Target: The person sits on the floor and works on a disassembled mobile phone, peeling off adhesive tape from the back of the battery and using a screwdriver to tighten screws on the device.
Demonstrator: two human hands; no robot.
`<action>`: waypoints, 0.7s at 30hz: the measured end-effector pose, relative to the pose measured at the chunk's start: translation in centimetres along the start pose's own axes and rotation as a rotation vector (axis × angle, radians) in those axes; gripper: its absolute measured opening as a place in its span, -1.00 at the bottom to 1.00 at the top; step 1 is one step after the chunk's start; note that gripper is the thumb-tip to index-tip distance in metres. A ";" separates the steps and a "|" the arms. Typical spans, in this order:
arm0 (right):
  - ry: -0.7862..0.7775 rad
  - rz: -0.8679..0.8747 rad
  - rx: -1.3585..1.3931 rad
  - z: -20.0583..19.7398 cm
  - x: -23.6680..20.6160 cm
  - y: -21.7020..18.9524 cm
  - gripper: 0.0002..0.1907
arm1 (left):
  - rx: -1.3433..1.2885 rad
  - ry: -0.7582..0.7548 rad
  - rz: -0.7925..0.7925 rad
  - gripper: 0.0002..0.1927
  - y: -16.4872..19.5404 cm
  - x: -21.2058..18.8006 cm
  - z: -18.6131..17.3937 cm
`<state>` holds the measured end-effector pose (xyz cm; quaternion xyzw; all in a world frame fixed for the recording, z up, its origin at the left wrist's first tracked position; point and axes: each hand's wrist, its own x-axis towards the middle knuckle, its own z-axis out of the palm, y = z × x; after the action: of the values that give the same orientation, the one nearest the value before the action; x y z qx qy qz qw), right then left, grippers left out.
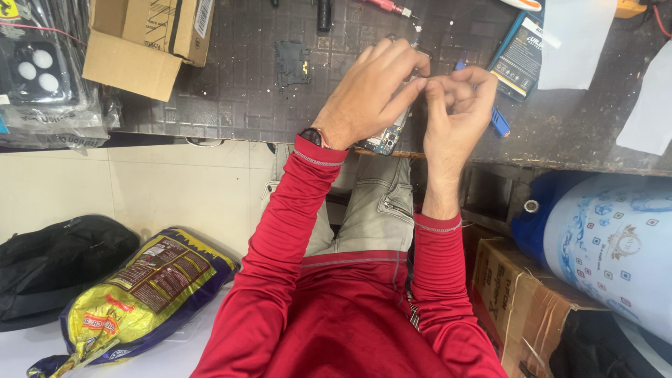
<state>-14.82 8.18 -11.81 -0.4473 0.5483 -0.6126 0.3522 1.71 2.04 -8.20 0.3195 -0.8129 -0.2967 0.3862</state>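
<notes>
Both arms reach forward from the body in red sleeves, the forearms rising side by side and converging at the hands. The left hand [374,94] lies palm down, wrist bent, fingers stretched long and pressed together, their tips meeting the right hand. A dark watch band circles the left wrist just above the cuff. The right hand [458,112] stands more upright, back of the hand toward the camera, fingers curled inward into a pinch where the left fingertips arrive.
</notes>
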 end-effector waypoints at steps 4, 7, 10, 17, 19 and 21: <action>-0.005 -0.013 -0.063 0.0 0.0 0.1 -0.65 | 0.006 0.012 -0.002 -0.85 -0.1 -0.1 0.0; -0.008 -0.002 -0.053 -0.1 -0.1 0.4 -0.65 | -0.024 0.013 -0.027 -0.86 -0.1 -0.1 -0.1; -0.032 -0.056 -0.003 -0.4 -0.2 0.7 -0.72 | -0.063 0.020 -0.044 -0.86 -0.2 -0.1 -0.1; -0.013 -0.186 -0.240 -0.2 -0.4 -0.7 -0.68 | -0.187 0.017 -0.096 -0.86 -0.8 -0.1 -0.2; -0.007 -0.235 -0.333 0.1 -0.5 -1.3 -0.69 | -0.216 0.000 -0.114 -0.85 -0.9 -0.3 0.0; 0.012 -0.255 -0.360 0.5 -0.6 -1.6 -0.72 | -0.236 -0.017 -0.121 -0.83 -1.1 -0.4 0.1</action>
<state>-14.07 8.86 -10.30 -0.5649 0.5901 -0.5470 0.1830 2.10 1.72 -9.24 0.3178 -0.7549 -0.4155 0.3957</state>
